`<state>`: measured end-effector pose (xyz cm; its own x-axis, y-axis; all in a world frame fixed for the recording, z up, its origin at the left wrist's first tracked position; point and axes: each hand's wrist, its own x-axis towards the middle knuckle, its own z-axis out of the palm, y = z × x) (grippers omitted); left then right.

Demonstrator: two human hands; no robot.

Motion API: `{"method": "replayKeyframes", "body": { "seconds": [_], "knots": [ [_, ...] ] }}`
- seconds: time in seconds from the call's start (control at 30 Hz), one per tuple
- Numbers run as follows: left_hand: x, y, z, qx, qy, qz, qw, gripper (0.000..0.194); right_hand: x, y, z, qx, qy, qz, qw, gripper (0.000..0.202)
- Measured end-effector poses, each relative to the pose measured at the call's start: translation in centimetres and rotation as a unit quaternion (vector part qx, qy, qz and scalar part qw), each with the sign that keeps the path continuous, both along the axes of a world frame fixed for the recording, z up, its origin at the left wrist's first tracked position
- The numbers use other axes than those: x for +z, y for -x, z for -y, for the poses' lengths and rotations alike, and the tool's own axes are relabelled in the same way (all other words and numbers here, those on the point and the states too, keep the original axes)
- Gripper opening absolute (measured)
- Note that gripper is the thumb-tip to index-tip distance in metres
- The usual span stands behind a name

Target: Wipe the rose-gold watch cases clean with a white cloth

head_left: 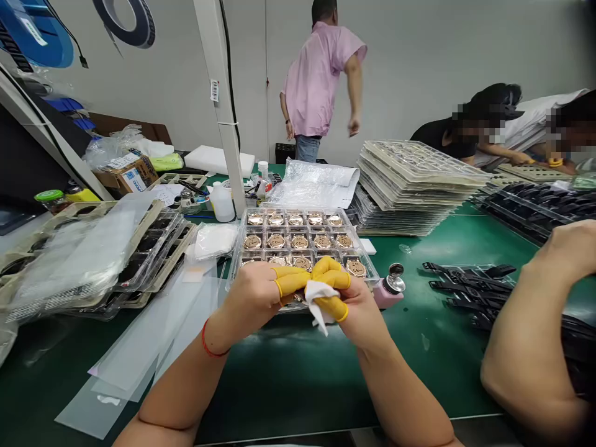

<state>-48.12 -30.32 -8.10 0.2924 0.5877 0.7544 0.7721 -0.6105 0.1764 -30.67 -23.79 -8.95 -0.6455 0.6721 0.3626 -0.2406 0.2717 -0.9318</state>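
Note:
My left hand (261, 288), wearing yellow finger cots and a red string at the wrist, is closed in a pinch over the front of a clear compartment tray (372, 273). Whatever it grips is hidden by the fingers. Touching it at the fingertips, my right hand (358, 304) also wears yellow finger cots and is closed on a crumpled white wipe (321, 301), which hangs below the fingers. In the tray lie rows of round gold-coloured watch cases (299, 241), with dark markings on their faces. A pink pump bottle (388, 288) with a metal top stands by the tray's right side.
Stacked trays (414, 180) rise at the back right. Black watch straps (465, 288) lie right, near another person's arm (535, 335). Film sheets (139, 354) and loaded trays (93, 254) cover the left. A white post (223, 93) stands behind; a person in pink (316, 81) is beyond.

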Motion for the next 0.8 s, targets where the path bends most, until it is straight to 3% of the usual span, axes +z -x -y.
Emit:
{"method": "replayKeyframes", "body": {
  "seconds": [0.17, 0.4, 0.63, 0.8],
  "knots": [
    [-0.3, 0.7, -0.1, -0.027, -0.025, -0.052, 0.998, 0.022, 1.2, -0.6, 1.0, -0.013, -0.073, 0.050, 0.996, 0.017],
    [-1.5, 0.9, -1.4, -0.235, -0.001, 0.059, 0.970, 0.026, 2.5, -2.2, 1.0, 0.066, -0.208, 0.079, 0.973, 0.004],
    [-3.0, -0.2, -1.9, -0.311, 0.047, 0.126, 0.941, 0.037, 3.5, -3.1, 1.0, 0.146, -0.230, 0.052, 0.961, 0.006],
    [-3.0, -1.5, -2.0, -0.366, 0.030, 0.222, 0.903, 0.031, 3.5, -3.3, 1.0, 0.167, -0.222, 0.044, 0.960, 0.010]
  ]
}}
